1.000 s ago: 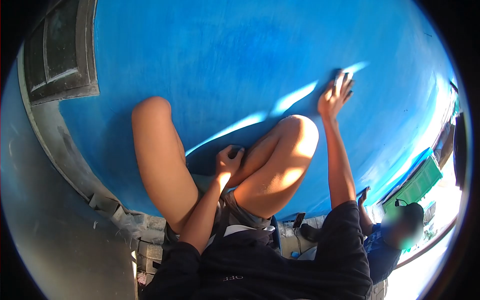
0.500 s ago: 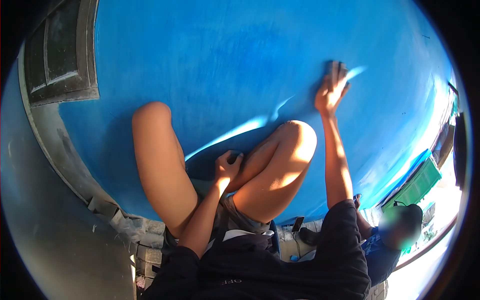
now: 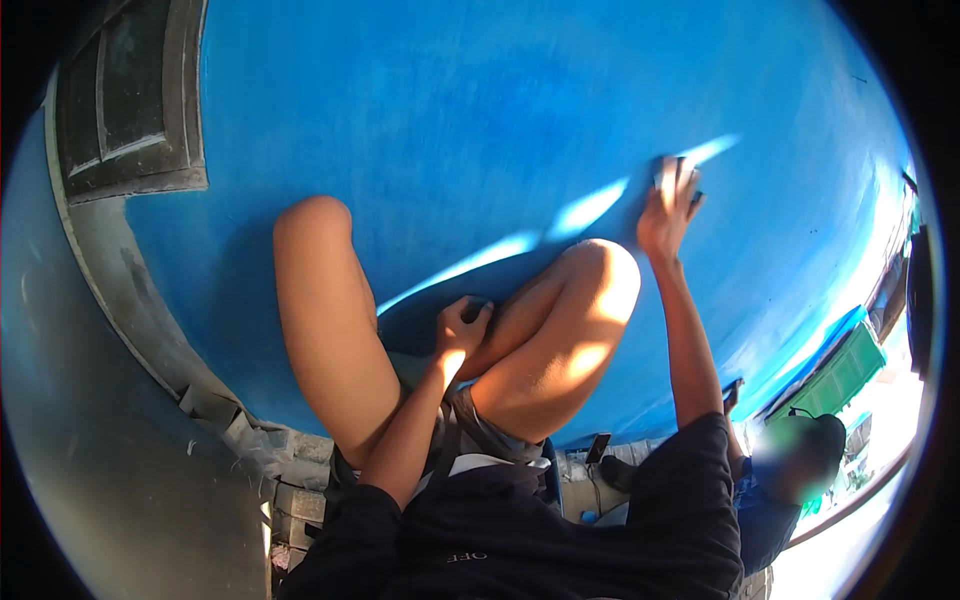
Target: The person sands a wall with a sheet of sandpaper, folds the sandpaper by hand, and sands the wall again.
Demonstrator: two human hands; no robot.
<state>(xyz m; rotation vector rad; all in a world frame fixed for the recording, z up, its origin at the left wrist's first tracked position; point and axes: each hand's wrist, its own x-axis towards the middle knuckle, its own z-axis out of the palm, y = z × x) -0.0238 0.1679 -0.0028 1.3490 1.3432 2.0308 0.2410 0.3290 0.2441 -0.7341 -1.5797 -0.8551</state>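
Note:
My right hand [image 3: 668,212] is pressed to the blue wall [image 3: 480,120], its fingers bent over a dark flat piece [image 3: 658,170] that shows only at the edges. What the piece is cannot be made out. A sunlit streak crosses the wall beside the fingertips. My left hand [image 3: 462,328] is curled closed between my knees, close against my right lower leg [image 3: 515,320]. Something dark [image 3: 478,308] shows at its fingers, too shaded to name.
A dark framed window or shutter [image 3: 130,110] is at the upper left, above a grey panel [image 3: 130,420]. At the lower right a person in a cap [image 3: 822,445] sits near the wall, by a green crate [image 3: 835,375]. A phone-like object [image 3: 598,447] stands below.
My right hand has slid down the wall a little, uncovering more of the sunlit streak. My left hand stays curled between the knees. The other person's hand has risen slightly.

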